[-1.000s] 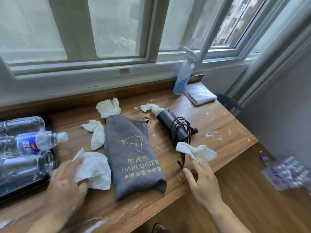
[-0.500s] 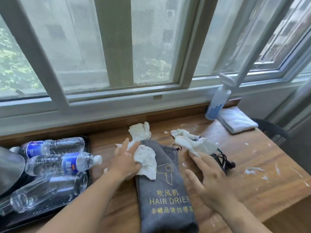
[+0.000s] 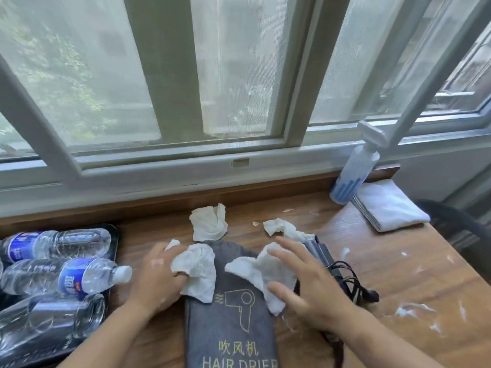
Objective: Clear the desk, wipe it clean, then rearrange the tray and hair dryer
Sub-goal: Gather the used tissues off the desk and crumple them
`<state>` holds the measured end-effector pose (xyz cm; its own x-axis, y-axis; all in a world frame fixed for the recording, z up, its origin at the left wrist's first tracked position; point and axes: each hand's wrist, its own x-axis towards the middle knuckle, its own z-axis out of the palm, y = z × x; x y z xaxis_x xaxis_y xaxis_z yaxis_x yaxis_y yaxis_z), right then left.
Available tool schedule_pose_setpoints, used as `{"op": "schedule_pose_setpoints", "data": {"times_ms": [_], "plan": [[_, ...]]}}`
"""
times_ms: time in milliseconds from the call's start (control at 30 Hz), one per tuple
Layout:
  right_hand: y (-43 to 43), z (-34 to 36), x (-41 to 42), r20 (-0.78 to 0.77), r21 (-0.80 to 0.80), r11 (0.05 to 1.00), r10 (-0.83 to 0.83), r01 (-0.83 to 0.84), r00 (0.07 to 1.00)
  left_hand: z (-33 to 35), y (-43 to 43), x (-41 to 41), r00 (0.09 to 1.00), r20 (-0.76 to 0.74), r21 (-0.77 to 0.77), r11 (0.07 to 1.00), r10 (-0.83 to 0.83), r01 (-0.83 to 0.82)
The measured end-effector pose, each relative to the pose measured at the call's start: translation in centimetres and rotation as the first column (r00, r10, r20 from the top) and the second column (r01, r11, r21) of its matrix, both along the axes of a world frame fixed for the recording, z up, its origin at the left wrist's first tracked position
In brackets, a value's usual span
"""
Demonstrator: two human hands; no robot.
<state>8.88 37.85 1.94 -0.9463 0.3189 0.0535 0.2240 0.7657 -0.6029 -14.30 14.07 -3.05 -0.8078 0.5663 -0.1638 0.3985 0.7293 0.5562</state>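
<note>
At the upper end of the grey pouch (image 3: 231,328), fingers (image 3: 183,277) of our left hand (image 3: 156,280) curl into a crumpled tissue (image 3: 198,269) and grip it over the pouch's left edge. Our right hand (image 3: 313,285) lies with fingers spread and straight on a second tissue (image 3: 263,272) at the pouch's right edge; motion blur leaves us unsure whether the thumb pinches it. Just right of the pouch the hair dryer (image 3: 322,257) lies on the desk (image 3: 372,261), partly under that hand, its cord (image 3: 350,282) bundled. Beyond the pouch lie two loose tissues (image 3: 208,225). Left of the pouch the tray (image 3: 114,235) holds water bottles (image 3: 66,277) on their sides. Far right of it stand a spray bottle (image 3: 350,176) and a folded white cloth (image 3: 388,205).
</note>
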Motion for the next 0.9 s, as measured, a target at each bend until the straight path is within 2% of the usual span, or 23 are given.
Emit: {"op": "schedule_pose_setpoints", "data": {"times_ms": [67,100,167,233,400,533,633,833,900], "plan": [[3.0,0.8,-1.6,-0.031,0.043,0.998,-0.041,0.042,0.999,1.1,1.1,-1.0,0.998,-0.060,0.006,1.000,0.007,-0.007],[4.4,1.2,-2.4,0.006,0.068,0.996,-0.051,0.051,0.999,1.8,1.9,-1.5,0.996,-0.091,0.002,1.000,-0.001,0.001],[6.5,1.6,-4.3,0.206,0.121,0.993,-0.035,0.010,0.978,2.6,4.1,-2.4,0.994,-0.111,0.000,1.000,-0.023,0.023],[7.6,1.3,-5.9,0.408,0.170,0.982,0.010,-0.087,0.913,2.9,6.5,-3.0,0.994,-0.088,-0.024,0.998,-0.057,0.055],[8.7,-0.6,-8.2,0.554,0.205,0.951,0.083,-0.232,0.828,1.4,10.8,-3.6,0.983,-0.026,-0.234,0.957,-0.183,0.171],[8.8,-1.3,-8.3,0.532,0.128,0.959,0.147,-0.251,0.834,0.4,12.3,-2.6,0.975,-0.038,-0.265,0.943,-0.219,0.201],[8.5,-1.5,-8.1,0.482,0.142,0.942,0.202,-0.304,0.853,0.0,12.6,-1.8,0.962,-0.032,-0.240,0.936,-0.271,0.256],[8.2,-1.5,-8.0,0.402,0.168,0.947,0.189,-0.275,0.896,1.1,11.4,-0.3,0.943,0.194,-0.072,0.955,-0.270,0.289],[8.1,-1.6,-7.8,0.366,0.154,0.960,0.165,-0.235,0.916,1.9,11.2,1.2,0.928,0.201,-0.106,0.935,-0.314,0.340]]}}
